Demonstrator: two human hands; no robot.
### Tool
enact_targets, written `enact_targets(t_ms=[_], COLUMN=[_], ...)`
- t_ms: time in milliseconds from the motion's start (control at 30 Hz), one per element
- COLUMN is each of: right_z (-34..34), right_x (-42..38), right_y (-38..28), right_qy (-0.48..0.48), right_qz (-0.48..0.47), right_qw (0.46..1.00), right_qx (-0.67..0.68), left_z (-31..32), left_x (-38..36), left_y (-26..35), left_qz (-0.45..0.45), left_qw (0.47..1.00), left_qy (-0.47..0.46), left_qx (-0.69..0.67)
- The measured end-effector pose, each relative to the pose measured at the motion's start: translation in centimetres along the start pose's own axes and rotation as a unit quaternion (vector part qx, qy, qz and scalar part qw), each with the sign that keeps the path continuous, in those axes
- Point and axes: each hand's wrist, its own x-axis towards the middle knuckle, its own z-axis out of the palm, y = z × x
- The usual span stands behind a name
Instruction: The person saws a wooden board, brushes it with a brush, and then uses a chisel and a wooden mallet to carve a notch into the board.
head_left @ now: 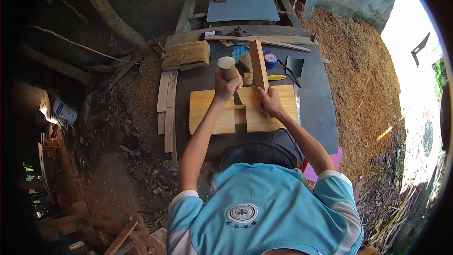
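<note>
My left hand [228, 86] is wrapped round a short round wooden piece [227, 67] with a pale flat top, held upright above the board's left part. In my right hand [270, 101] is a long squared wooden bar [258, 64], which leans upward and slightly left over the board's right part. Beneath both hands lies a thick yellowish board [203, 112] with a notch cut in its middle. Small wood blocks [247, 78] stand just behind the board, between my hands. The bar's lower end is partly covered by my right hand.
On the dark table [317, 99] are a wood block [186, 55], a blue round container [270, 59], a yellow-handled tool [277, 78], a dark curved sheet [295, 66] and a long strip [264, 42]. Thin planks [169, 113] line the left edge. Behind stands a grey board [243, 7].
</note>
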Motion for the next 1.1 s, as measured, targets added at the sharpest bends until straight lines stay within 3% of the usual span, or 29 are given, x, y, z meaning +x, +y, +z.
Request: enact_targets(t_ms=[900, 1100], right_z=[-0.1, -1.6], right_x=[-0.1, 0.2], right_y=[-0.3, -1.6], right_qy=[0.004, -0.052], right_qz=[0.003, -0.033], right_qw=[1.0, 0.992], right_qx=[-0.009, -0.108], left_z=[-0.1, -0.5], left_x=[-0.4, -0.3], left_y=[-0.2, -0.2], left_qz=[0.012, 0.019], left_qw=[1.0, 0.999], left_qy=[0.004, 0.001], left_qx=[-0.023, -0.029])
